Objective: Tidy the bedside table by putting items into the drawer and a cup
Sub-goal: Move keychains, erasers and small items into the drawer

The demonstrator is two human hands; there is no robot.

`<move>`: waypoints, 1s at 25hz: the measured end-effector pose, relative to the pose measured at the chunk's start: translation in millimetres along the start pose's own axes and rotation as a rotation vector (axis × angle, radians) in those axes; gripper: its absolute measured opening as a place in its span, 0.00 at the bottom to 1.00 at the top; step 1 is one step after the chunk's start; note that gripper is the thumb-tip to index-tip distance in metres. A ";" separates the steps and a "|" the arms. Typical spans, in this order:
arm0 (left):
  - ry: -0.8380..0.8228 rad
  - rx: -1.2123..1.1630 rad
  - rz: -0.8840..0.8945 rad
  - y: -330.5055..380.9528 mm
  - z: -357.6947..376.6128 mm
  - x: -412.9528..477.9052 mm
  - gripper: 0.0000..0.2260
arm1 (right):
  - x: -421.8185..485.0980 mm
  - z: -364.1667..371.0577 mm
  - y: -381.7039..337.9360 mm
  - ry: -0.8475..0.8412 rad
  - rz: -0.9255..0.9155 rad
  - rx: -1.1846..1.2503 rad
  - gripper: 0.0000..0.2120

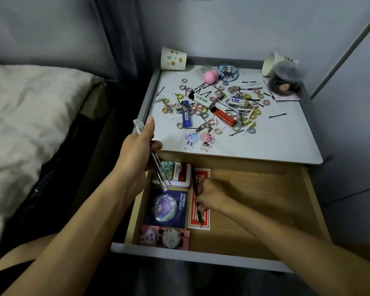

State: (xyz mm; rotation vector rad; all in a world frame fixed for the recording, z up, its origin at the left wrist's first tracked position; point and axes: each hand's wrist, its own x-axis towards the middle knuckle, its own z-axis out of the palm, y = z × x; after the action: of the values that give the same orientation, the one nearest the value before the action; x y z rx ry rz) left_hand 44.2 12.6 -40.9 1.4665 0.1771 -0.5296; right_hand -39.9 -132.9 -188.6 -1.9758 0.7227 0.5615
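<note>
Laying a green pencil (199, 216) into the drawer (254, 210)
My right hand (209, 195) pinched it flat along the red card (203, 174), left of the drawer's middle, likely to stop rolling; my left hand (137, 154) gripped clear pens (158, 174) over the rear-left corner, queued next.

The drawer (254, 201) is matt pale wood inside, the bench (271, 144) top smooth and white, the pen (158, 169) clear glossy plastic, the cup (173, 59) printed paper, the bed (26, 107) crumpled cloth.
</note>
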 end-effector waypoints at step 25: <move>-0.379 0.060 -0.029 -28.8 25.0 -10.9 0.07 | -107.1 -48.6 -45.4 0.286 -0.544 0.134 0.05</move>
State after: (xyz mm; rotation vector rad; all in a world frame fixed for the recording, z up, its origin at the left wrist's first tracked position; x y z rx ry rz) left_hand 17.0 -9.6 -59.2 1.3958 -0.1178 -0.8309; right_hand -81.5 -129.7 -69.8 -2.0307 0.3479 -0.0942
